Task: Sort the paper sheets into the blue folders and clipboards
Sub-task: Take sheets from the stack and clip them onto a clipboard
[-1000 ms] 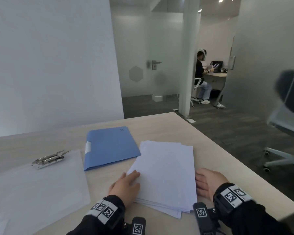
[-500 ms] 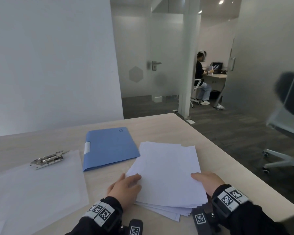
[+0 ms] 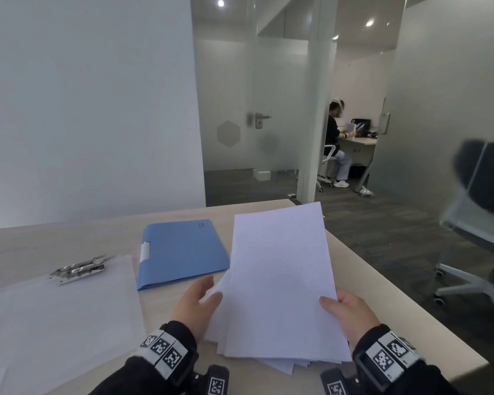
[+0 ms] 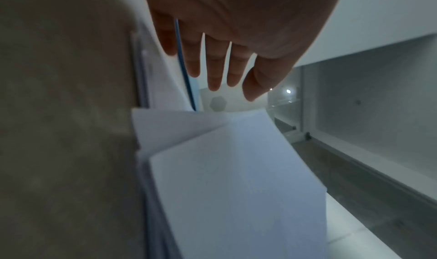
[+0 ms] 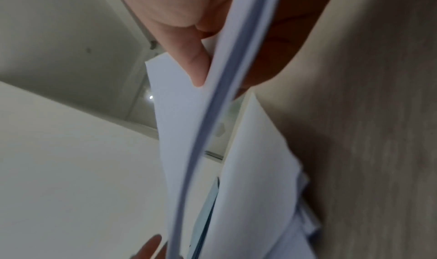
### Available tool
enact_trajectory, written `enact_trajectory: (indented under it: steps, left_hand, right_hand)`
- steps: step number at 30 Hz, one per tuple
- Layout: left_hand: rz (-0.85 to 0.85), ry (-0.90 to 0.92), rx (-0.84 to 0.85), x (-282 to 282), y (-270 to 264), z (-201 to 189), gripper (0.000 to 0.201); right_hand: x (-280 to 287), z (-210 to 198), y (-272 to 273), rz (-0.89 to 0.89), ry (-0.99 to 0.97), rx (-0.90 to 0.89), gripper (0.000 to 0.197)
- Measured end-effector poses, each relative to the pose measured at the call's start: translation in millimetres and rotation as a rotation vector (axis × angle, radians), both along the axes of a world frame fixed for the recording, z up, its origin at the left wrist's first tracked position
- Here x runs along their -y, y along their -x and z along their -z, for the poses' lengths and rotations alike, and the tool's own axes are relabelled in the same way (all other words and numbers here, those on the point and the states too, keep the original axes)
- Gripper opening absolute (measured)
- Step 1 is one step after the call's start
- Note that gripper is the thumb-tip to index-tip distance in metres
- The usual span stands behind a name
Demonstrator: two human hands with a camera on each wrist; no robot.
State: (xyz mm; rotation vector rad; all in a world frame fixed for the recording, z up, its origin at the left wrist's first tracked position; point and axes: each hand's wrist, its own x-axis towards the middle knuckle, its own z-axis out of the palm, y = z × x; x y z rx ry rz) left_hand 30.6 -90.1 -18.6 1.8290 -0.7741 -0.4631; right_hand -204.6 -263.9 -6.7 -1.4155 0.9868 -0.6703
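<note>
On the pale desk [image 3: 354, 263], our right hand [image 3: 351, 315] pinched the lifted paper sheets [image 3: 280, 280] beside the blue folder [image 3: 180, 252], left hand [image 3: 196, 303] loose-fingered, and we judged squaring edges first wisest.

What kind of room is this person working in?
Most likely an office. A light wooden desk holds a closed blue paper folder and white paper sheets; frosted glass partitions divide the rooms, and a second person sits at another desk behind them.
</note>
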Motion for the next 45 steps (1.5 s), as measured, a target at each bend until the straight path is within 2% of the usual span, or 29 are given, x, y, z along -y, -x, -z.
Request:
enact_trajectory:
  steps: [3,5,7,12,22,27,36,42,45]
  left_hand:
    - [0.043,0.099,-0.09,6,3,-23,0.052]
    - [0.065,0.168,-0.173,13,4,-40,0.038]
    - [0.057,0.212,-0.161,19,8,-55,0.021]
    - [0.064,0.291,-0.15,20,23,-56,0.019]
    - [0.117,0.198,-0.18,14,36,-11,0.021]
    - [0.11,0.156,-0.179,13,39,-8,0.019]
    - [0.145,0.039,-0.168,7,42,-3,0.018]
    - [0.073,0.097,-0.221,-2,36,-11,0.02]
    - [0.006,0.148,-0.271,-16,26,-18,0.014]
  right_hand:
    - [-7,-12,-2,-0.012,0.037,0.102,0.016]
    - [-10,-19,-7,-0.004,0.053,0.192,0.018]
    - [-12,-26,-12,0.005,0.098,0.248,0.02]
    - [-12,-27,-16,-0.019,0.084,0.342,0.024]
    - [-9,-4,-9,-0.024,-0.064,0.323,0.03]
    - [-10,-2,-11,0.008,-0.081,0.262,0.031]
    - [-19,-12,-7,-0.011,-0.081,0.196,0.021]
    - [-26,-22,-14,-0.061,-0.007,0.14,0.022]
    - [-38,-29,-25,-0.138,0.046,0.114,0.021]
